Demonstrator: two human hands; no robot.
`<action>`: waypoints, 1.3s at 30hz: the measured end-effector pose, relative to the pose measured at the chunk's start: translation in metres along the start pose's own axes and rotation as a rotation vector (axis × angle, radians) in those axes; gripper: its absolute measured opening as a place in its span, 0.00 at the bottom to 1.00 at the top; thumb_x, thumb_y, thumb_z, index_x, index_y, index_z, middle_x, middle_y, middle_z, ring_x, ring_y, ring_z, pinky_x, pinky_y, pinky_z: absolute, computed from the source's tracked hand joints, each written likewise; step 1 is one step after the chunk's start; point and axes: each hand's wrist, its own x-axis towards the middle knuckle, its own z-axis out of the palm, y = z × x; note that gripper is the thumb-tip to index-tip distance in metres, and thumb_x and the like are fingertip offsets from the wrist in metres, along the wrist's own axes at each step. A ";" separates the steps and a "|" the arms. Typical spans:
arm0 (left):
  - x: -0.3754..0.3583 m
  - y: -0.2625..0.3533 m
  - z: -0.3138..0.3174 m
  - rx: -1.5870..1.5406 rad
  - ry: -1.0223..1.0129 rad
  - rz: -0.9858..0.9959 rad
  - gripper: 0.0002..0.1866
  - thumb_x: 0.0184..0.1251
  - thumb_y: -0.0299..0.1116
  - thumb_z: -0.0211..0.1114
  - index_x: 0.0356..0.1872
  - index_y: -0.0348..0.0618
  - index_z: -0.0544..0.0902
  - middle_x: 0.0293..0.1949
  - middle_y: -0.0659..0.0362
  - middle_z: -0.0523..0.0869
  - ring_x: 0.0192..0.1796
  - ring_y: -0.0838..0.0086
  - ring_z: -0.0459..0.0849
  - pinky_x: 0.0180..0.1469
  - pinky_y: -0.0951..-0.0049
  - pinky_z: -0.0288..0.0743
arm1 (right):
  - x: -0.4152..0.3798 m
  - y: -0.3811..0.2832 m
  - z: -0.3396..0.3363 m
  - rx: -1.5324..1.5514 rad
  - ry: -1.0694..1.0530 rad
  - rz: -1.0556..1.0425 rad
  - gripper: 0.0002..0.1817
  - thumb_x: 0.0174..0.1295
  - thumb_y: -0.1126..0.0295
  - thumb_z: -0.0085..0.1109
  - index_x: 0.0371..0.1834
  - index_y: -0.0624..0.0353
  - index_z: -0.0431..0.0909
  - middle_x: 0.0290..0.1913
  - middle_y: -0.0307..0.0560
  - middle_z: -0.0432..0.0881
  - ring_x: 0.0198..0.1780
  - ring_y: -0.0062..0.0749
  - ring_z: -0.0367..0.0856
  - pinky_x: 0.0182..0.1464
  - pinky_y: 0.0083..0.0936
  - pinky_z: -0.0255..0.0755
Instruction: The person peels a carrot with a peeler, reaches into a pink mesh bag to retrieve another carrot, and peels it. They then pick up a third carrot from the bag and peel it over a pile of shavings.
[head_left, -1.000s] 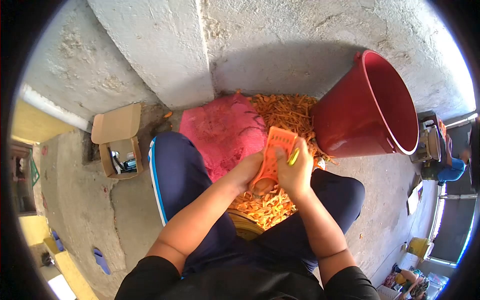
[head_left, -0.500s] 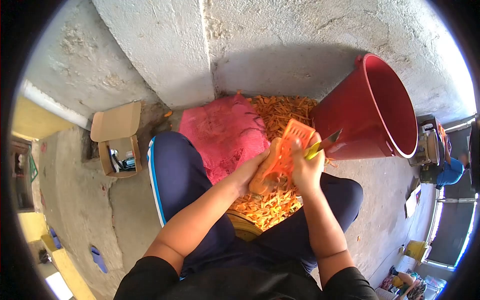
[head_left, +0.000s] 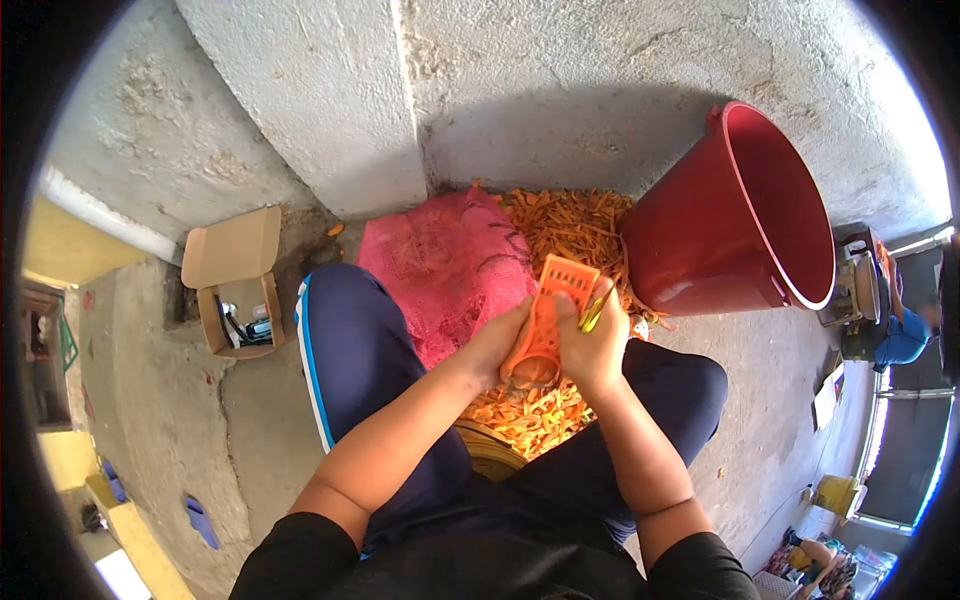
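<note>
My left hand (head_left: 497,345) is wrapped round a thick orange vegetable that looks like a carrot, mostly hidden behind an orange plastic grater (head_left: 548,318). My right hand (head_left: 592,345) grips this slotted, perforated grater and presses it against the vegetable. A knife with a yellow handle (head_left: 596,309) is also tucked in the right hand; its blade is hard to make out. Below both hands, orange shreds (head_left: 535,420) fill a container (head_left: 485,452) between my knees. Past the hands lies a pink mesh sack (head_left: 440,260).
A big red bucket (head_left: 690,230) leans at the right by the wall, beside a heap of orange peelings (head_left: 570,225). An open cardboard box (head_left: 240,315) with small items sits at the left. A blue slipper (head_left: 201,521) lies on the floor. People are at the far right.
The grater has moved down and left and now covers most of the vegetable. My right hand has turned, so the knife blade no longer points out to the right.
</note>
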 end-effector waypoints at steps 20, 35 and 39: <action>0.001 0.005 -0.010 -0.038 -0.087 0.013 0.15 0.64 0.39 0.43 0.44 0.43 0.72 0.40 0.57 0.79 0.39 0.72 0.80 0.41 0.73 0.75 | -0.003 -0.003 0.005 0.062 -0.027 -0.081 0.11 0.53 0.70 0.56 0.31 0.63 0.64 0.18 0.53 0.73 0.20 0.42 0.76 0.22 0.28 0.67; -0.001 0.009 -0.016 0.462 -0.188 0.020 0.17 0.66 0.41 0.42 0.48 0.41 0.70 0.38 0.60 0.78 0.35 0.77 0.79 0.37 0.78 0.74 | 0.012 0.007 0.006 -0.097 0.089 0.069 0.09 0.51 0.74 0.55 0.33 0.64 0.66 0.22 0.49 0.71 0.25 0.29 0.69 0.31 0.24 0.66; -0.009 -0.002 -0.012 0.382 -0.103 -0.041 0.19 0.67 0.44 0.40 0.48 0.43 0.70 0.37 0.59 0.78 0.34 0.77 0.78 0.35 0.78 0.74 | 0.051 0.037 -0.020 -0.106 0.254 0.155 0.09 0.53 0.73 0.55 0.33 0.63 0.67 0.17 0.48 0.70 0.19 0.25 0.67 0.23 0.24 0.64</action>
